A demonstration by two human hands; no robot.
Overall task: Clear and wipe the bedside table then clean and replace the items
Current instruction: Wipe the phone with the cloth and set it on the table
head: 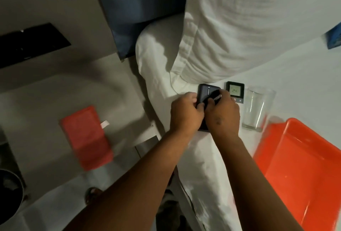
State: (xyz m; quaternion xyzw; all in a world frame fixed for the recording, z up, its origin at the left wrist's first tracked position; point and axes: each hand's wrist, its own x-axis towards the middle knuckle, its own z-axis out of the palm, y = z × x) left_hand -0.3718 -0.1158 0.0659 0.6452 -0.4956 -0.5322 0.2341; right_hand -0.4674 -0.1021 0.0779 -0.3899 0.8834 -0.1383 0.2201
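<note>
On the white bed sheet lies a black power bank [206, 91]. My left hand [186, 114] grips its left side. My right hand [222, 114] is closed over its right part, around a dark strap or cable [214, 96] on it. Most of the power bank is hidden under both hands. Just right of it lies a small black digital thermostat remote [234, 91] showing 24. A clear empty glass [255, 109] stands right of that. The grey bedside table [46, 98] is on the left, with a folded red cloth [86, 136] lying on it.
An orange plastic tray [304, 160] sits on the bed at the right. A white pillow [249, 27] lies behind the items. A dark panel [31, 44] is on the wall above the table. A dark bin [9, 194] stands at the lower left. A blue box [334, 39] pokes in at the right edge.
</note>
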